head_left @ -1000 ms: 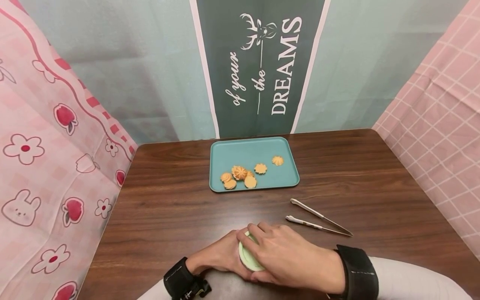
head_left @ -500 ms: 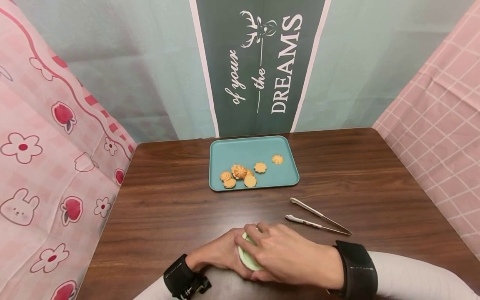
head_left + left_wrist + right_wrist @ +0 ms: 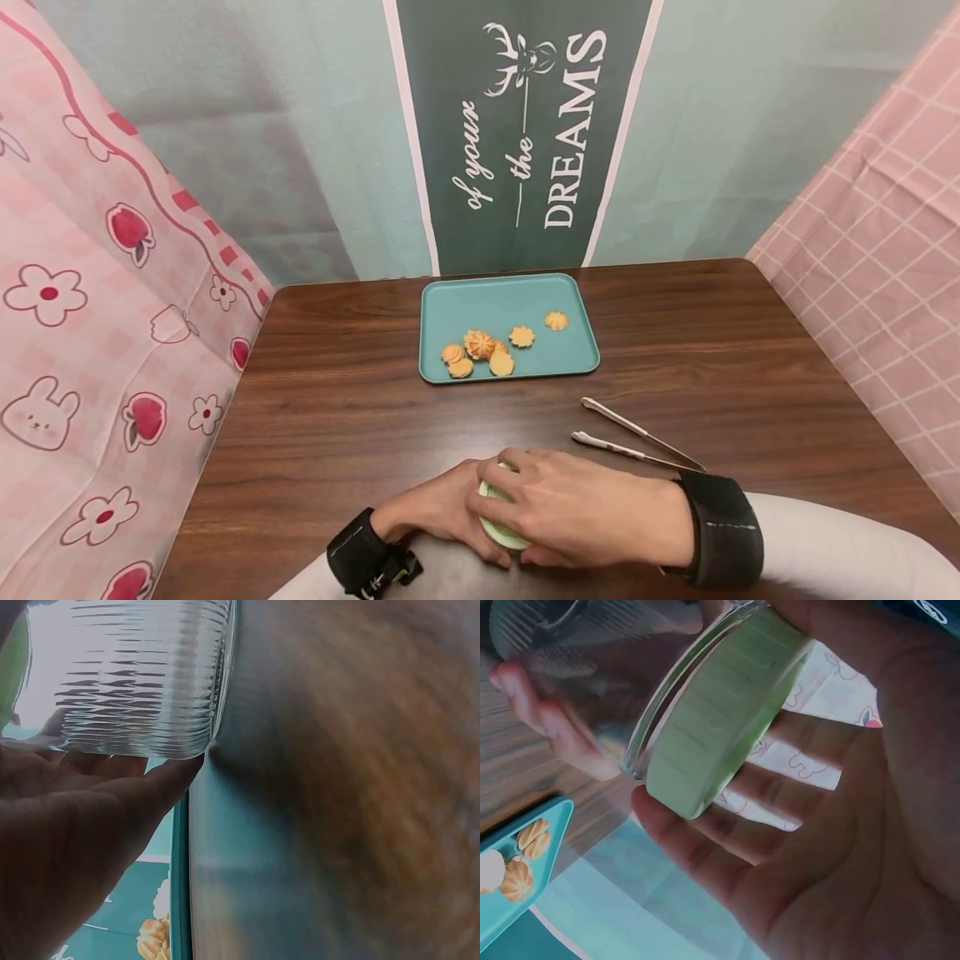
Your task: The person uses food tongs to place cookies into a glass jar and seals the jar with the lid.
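Jar (image 3: pixel 135 682): between both hands, near the viewer's edge of the table (image 3: pixel 337 375); from the head we see hardly any of its ribbed glass. The left wrist view cuts it off at the top, and we cannot tell whether its base touches the wood.
Lid (image 3: pixel 712 720): pale green, at the jar's mouth, mostly covered by fingers from above; how tightly it sits we cannot make out.
Left hand (image 3: pixel 444 504): fingers and thumb curled round the glass; we lose some fingers behind the jar.
Right hand (image 3: pixel 573 510): fingers and thumb bent round the lid's edge, gripping it.
Tongs (image 3: pixel 615 417): white handles apart, beside the right hand; the joined end meets the right wristband (image 3: pixel 723 533), which hides its tip from us.
Tray (image 3: pixel 495 304): teal, beyond the hands, and cropped in both wrist views.
Cookies (image 3: pixel 478 344): on the tray, some overlapping, so we cannot count them surely.
Backdrop (image 3: pixel 517 250): sideways lettering reads "of your the DREAMS"; we see its panel cut at the top.
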`<move>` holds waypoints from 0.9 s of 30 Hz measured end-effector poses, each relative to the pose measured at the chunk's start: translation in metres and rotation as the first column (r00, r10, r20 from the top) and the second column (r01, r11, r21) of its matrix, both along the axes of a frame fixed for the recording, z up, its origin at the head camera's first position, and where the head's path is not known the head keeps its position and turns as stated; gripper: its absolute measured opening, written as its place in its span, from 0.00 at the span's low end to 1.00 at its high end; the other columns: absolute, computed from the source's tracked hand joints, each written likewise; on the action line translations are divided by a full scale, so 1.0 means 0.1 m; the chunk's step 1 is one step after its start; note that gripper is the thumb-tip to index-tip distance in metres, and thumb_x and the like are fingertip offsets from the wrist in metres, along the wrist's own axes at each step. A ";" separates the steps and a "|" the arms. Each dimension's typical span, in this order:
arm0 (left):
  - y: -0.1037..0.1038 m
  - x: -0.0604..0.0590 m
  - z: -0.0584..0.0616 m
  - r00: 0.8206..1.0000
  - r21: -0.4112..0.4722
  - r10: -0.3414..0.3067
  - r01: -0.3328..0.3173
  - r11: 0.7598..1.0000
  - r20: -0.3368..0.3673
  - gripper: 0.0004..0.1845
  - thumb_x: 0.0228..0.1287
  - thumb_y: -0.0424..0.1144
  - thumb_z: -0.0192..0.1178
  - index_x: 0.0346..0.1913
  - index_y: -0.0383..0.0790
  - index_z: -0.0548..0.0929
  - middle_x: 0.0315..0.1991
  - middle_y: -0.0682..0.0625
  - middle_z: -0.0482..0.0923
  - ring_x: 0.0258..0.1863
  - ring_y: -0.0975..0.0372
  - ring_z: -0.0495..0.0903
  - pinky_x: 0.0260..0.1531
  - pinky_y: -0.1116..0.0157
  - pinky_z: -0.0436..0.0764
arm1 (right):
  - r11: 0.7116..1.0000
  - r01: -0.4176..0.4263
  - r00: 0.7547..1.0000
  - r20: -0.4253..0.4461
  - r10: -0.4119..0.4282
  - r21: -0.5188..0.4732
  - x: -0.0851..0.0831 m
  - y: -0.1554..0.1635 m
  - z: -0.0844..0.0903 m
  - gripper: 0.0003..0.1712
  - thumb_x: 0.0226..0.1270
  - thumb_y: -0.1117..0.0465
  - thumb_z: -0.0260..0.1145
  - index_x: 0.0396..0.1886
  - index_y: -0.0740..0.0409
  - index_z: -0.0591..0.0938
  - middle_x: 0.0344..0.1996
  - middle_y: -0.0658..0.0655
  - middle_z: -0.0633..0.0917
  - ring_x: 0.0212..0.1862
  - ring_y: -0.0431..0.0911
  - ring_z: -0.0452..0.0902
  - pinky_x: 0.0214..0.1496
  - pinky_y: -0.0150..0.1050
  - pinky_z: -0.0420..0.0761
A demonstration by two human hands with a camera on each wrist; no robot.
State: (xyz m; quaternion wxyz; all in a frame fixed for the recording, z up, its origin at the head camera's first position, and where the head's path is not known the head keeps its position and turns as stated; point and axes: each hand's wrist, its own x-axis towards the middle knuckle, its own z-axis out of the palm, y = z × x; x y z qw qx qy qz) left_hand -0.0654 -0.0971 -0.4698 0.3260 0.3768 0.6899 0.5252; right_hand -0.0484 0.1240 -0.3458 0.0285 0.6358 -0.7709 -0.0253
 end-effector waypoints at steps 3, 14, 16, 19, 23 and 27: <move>-0.01 0.00 -0.01 1.000 0.016 -0.010 0.009 1.000 0.018 0.37 0.55 0.38 0.82 0.67 0.54 0.77 0.56 0.62 0.82 0.50 0.71 0.83 0.51 0.67 0.85 | 0.999 -0.030 0.999 0.040 0.030 0.011 -0.03 0.00 0.01 0.42 0.60 0.39 0.80 0.71 0.44 0.75 0.58 0.47 0.77 0.59 0.43 0.76 0.57 0.36 0.83; -0.02 -0.02 -0.01 0.998 -0.012 -0.027 0.026 1.000 -0.057 0.37 0.54 0.38 0.83 0.66 0.50 0.78 0.54 0.62 0.81 0.48 0.74 0.81 0.51 0.69 0.84 | 0.993 -0.114 0.992 0.059 0.112 0.024 -0.09 0.00 0.03 0.41 0.63 0.46 0.78 0.74 0.44 0.73 0.60 0.46 0.77 0.65 0.44 0.73 0.66 0.38 0.79; -0.02 -0.02 -0.01 0.997 -0.015 -0.024 0.023 1.000 -0.068 0.36 0.53 0.39 0.83 0.65 0.50 0.79 0.53 0.62 0.82 0.48 0.74 0.81 0.51 0.70 0.84 | 0.993 -0.120 0.991 0.064 0.118 0.024 -0.09 0.00 0.03 0.40 0.64 0.47 0.78 0.74 0.44 0.73 0.60 0.46 0.77 0.66 0.44 0.73 0.67 0.39 0.78; -0.02 -0.02 0.00 0.997 -0.018 -0.018 0.017 1.000 -0.072 0.36 0.53 0.40 0.84 0.64 0.49 0.79 0.52 0.63 0.82 0.47 0.75 0.81 0.51 0.70 0.84 | 0.992 -0.126 0.990 0.066 0.124 0.022 -0.09 0.00 0.02 0.41 0.63 0.49 0.78 0.74 0.44 0.72 0.61 0.46 0.77 0.67 0.45 0.72 0.69 0.40 0.77; -0.02 -0.01 0.02 0.994 -0.021 -0.027 0.025 0.999 -0.108 0.37 0.53 0.40 0.84 0.66 0.49 0.78 0.56 0.62 0.81 0.51 0.75 0.80 0.55 0.70 0.82 | 0.991 -0.135 0.989 0.059 0.134 0.023 -0.09 0.00 0.02 0.44 0.60 0.50 0.80 0.75 0.43 0.71 0.65 0.47 0.76 0.70 0.46 0.71 0.70 0.41 0.76; -0.02 0.00 0.04 0.990 0.000 -0.047 0.047 0.999 -0.132 0.38 0.57 0.40 0.82 0.70 0.49 0.76 0.62 0.61 0.80 0.57 0.74 0.79 0.59 0.69 0.81 | 0.995 -0.092 0.994 0.066 0.089 0.048 -0.07 0.01 0.05 0.48 0.64 0.36 0.76 0.80 0.39 0.67 0.75 0.53 0.69 0.75 0.52 0.67 0.70 0.47 0.77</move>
